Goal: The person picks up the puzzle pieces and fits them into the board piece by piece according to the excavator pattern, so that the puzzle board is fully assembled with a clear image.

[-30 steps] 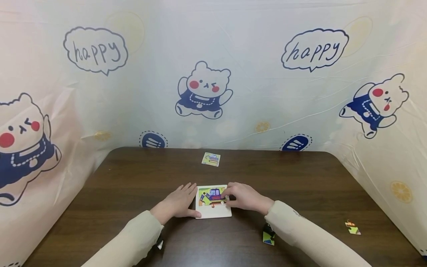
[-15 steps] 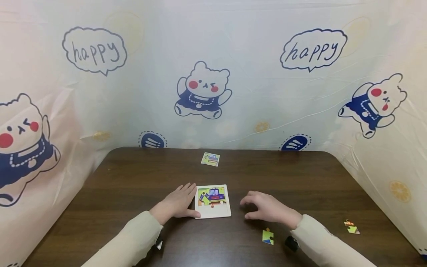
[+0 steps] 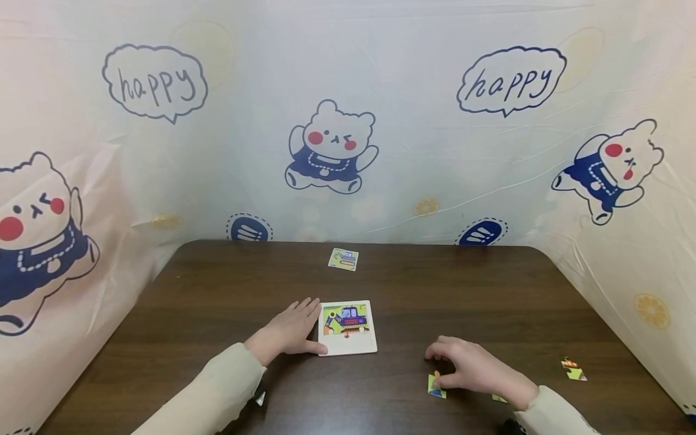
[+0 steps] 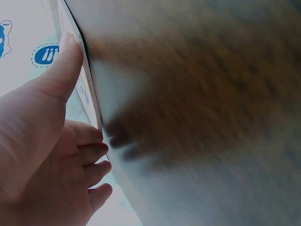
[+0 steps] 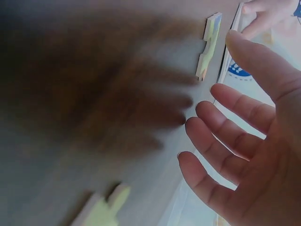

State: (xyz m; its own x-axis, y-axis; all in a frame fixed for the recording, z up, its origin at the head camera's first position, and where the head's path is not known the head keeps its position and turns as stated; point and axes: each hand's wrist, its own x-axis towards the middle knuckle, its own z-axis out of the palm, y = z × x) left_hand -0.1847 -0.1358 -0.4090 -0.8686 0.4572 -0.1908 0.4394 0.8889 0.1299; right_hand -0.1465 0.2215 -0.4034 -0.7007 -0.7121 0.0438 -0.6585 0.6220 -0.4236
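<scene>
We see two bare hands, left hand [image 3: 290, 333] and right hand [image 3: 473, 370], no rings or gloves visible. Both arms wear long cream-beige sleeves [image 3: 212, 386], soft knit-looking, cuffs snug at the wrists. A small dark device with a pale part [image 3: 260, 396] shows under the left wrist; details too small to tell.

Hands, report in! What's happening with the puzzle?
Left hand steadying puzzle board. Right hand open over loose piece, not gripping. Nothing in the way.
</scene>
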